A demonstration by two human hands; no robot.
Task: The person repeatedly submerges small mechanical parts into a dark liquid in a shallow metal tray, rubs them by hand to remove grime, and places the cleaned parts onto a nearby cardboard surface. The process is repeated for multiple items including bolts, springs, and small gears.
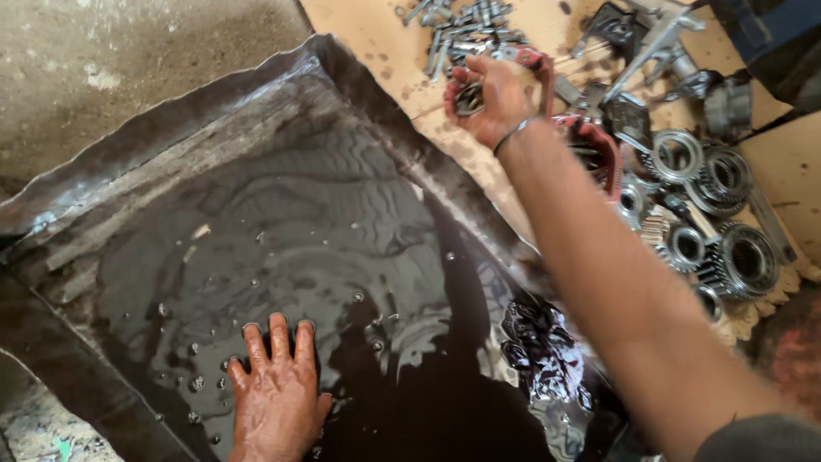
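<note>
Right hand (487, 98) raised at far right, fingers curled tight round small dark metal ring part (469, 100) — above cardboard (376, 38), just past tray edge. Part likely stiff, dense, oil-slick; firm grip round rim looks safest. Left hand (275, 389) flat, fingers spread, holding nothing, pressed into dark oily liquid in metal tray (171, 145) — near left. Gears (735, 257), bolts (466, 30) far right; soaked rag (547, 351) near tray's right edge.

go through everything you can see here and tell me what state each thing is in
Left hand: flat, fingers dipped in dark liquid.
Right hand: raised, closed on a small metal part.
Metal tray: holding dark, rippled liquid.
Rag: soaked, crumpled.
Gears: laid out on cardboard.
Bolts: piled.
</note>
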